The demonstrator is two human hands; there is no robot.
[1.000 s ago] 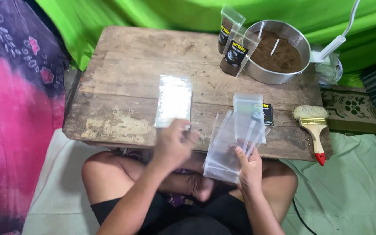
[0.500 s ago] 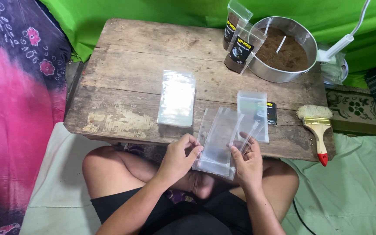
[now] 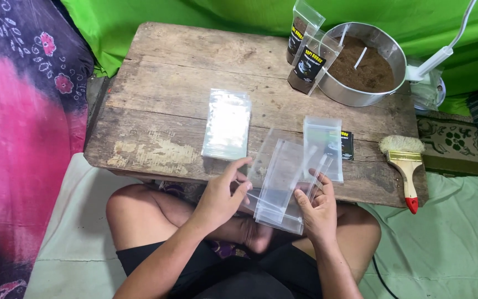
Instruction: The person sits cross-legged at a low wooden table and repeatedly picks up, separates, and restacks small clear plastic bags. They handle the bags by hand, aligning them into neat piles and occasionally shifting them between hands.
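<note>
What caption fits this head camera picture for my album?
Both hands, left hand and right hand, hold clear plastic bags over a wooden table.

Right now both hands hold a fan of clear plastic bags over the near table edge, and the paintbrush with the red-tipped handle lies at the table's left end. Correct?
Not quite. The head view shows the paintbrush at the table's right end, not its left. The rest holds: left hand and right hand hold the clear plastic bags over the near edge.
</note>
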